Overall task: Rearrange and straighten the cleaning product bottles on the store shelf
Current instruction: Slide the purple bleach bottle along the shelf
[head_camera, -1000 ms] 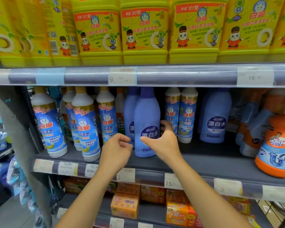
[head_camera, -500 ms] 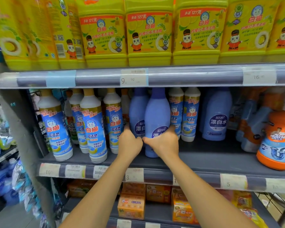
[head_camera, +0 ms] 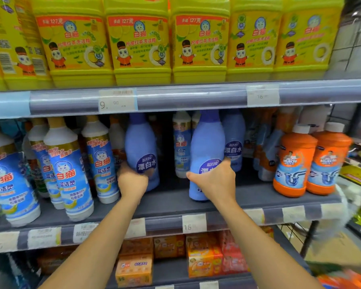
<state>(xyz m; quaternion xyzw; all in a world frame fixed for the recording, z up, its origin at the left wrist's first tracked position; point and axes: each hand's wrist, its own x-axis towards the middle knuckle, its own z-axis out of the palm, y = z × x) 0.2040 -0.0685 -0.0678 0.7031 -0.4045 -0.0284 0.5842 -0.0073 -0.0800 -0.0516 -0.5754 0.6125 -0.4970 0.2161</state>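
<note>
On the middle shelf (head_camera: 171,205) two blue bleach bottles stand apart with a dark gap between them. My left hand (head_camera: 132,180) grips the lower part of the left blue bottle (head_camera: 141,142). My right hand (head_camera: 215,180) grips the right blue bottle (head_camera: 206,142), which stands near the shelf's front and leans slightly. A third blue bottle (head_camera: 234,140) stands behind it. White bottles with blue cat labels (head_camera: 69,170) stand in rows on the left, with two more (head_camera: 181,147) at the back in the gap.
Two orange drain-cleaner bottles (head_camera: 294,161) stand at the right end of the shelf. Yellow detergent jugs (head_camera: 140,44) fill the shelf above, its rail (head_camera: 186,97) low over the bottle caps. Orange boxes (head_camera: 133,268) lie on the shelf below.
Both hands closed on the two blue bottles, which stood side by side, and pulled them apart: the right one moved right and forward. The camera came closer.
</note>
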